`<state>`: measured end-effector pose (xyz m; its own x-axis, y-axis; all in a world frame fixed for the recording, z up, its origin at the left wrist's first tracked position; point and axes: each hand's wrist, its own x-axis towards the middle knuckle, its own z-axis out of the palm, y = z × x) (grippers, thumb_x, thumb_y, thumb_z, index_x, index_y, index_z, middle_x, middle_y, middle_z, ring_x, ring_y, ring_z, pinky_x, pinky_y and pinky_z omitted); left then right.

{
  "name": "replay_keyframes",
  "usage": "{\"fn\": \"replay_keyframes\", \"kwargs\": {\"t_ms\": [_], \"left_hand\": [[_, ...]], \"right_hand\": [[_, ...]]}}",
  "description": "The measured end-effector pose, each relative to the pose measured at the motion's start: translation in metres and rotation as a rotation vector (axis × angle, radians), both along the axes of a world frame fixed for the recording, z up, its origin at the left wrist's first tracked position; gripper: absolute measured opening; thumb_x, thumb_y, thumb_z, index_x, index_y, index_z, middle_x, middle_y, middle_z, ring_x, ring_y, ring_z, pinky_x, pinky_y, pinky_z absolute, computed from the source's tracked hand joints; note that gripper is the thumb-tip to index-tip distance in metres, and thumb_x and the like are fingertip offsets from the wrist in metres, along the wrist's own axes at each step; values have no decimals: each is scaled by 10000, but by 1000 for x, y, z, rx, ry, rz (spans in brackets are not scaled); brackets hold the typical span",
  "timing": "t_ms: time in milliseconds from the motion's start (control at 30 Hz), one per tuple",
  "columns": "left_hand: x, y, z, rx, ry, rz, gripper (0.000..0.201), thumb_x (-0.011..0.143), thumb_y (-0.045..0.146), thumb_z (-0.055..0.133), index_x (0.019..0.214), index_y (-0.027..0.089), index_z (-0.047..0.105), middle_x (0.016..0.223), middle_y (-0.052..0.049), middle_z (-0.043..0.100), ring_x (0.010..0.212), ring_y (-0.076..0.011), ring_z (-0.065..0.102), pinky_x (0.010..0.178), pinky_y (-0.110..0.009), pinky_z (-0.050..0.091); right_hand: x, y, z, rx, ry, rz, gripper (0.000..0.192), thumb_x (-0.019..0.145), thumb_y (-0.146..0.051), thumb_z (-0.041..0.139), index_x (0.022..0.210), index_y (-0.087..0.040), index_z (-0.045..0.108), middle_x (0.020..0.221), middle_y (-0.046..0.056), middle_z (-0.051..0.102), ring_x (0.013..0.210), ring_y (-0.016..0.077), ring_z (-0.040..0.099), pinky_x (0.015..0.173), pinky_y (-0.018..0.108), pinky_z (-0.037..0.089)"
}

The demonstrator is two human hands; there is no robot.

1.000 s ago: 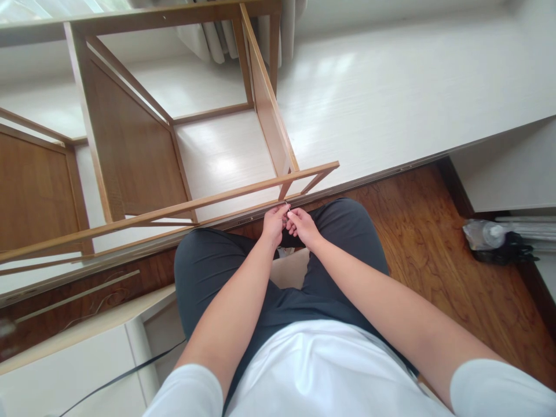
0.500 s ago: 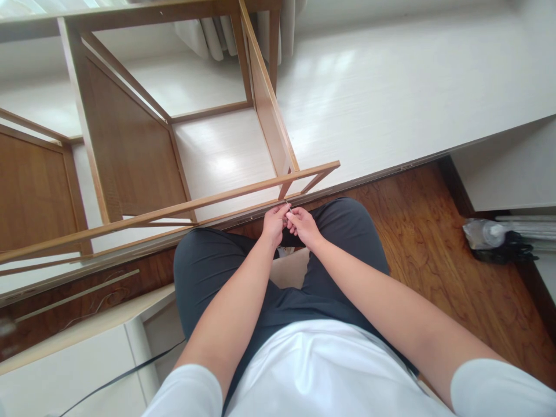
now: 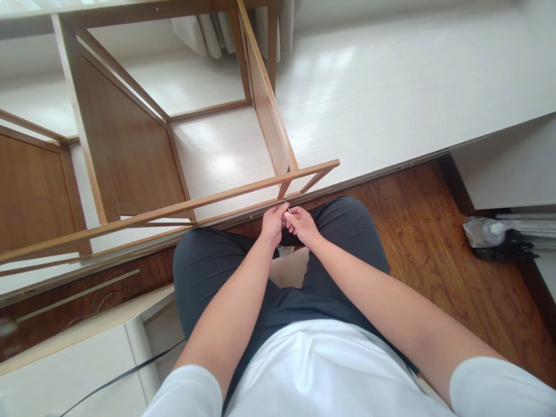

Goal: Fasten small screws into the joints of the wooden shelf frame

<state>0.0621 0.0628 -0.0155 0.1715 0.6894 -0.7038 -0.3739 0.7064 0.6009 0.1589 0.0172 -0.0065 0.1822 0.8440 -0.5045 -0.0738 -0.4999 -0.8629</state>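
I sit with my knees apart in dark trousers, facing a wooden frame [image 3: 182, 205] with thin rails and brown panels that stands on the pale floor. My left hand [image 3: 273, 223] and my right hand [image 3: 302, 225] meet fingertip to fingertip just below the frame's near rail. Between the pinched fingers pokes up a tiny thin metal piece [image 3: 285, 202], too small to identify. Both hands pinch it, close to the lower rail's end.
A plastic bottle and a black bundle [image 3: 495, 237] lie on the dark wood floor at the right, beside a white cabinet [image 3: 508, 168]. A white unit [image 3: 87, 359] and a black cable [image 3: 121, 376] are at lower left. A white radiator [image 3: 226, 29] stands behind the frame.
My hands stay pinched together at the same spot. The view has shifted down very slightly.
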Motion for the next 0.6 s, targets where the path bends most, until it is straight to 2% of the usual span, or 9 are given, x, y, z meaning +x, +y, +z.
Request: {"fn": "replay_keyframes", "kwargs": {"t_ms": [233,400,600], "left_hand": [[0,1,-4,9,-2,17,352,620,336,888,842,123,716,618,18,592,466,-77,469,439,-221,296],[-1,1,-10,27,10,20,331,620,346,890,785,133,699,583,31,553,471,-65,443,438,-212,279],[-2,1,-13,40,-18,-12,361,623,386,894,696,158,624,559,42,518,451,-62,428,424,-207,283]], "right_hand": [[0,1,1,12,-37,11,288,836,-478,687,846,-213,574,566,-54,583,476,95,491,446,211,367],[1,0,-2,13,-20,4,297,872,-497,653,824,-207,608,580,-32,592,488,103,507,442,209,365],[3,3,-1,-146,201,-80,318,931,-495,605,806,-205,578,587,-30,576,468,93,488,433,191,344]]}}
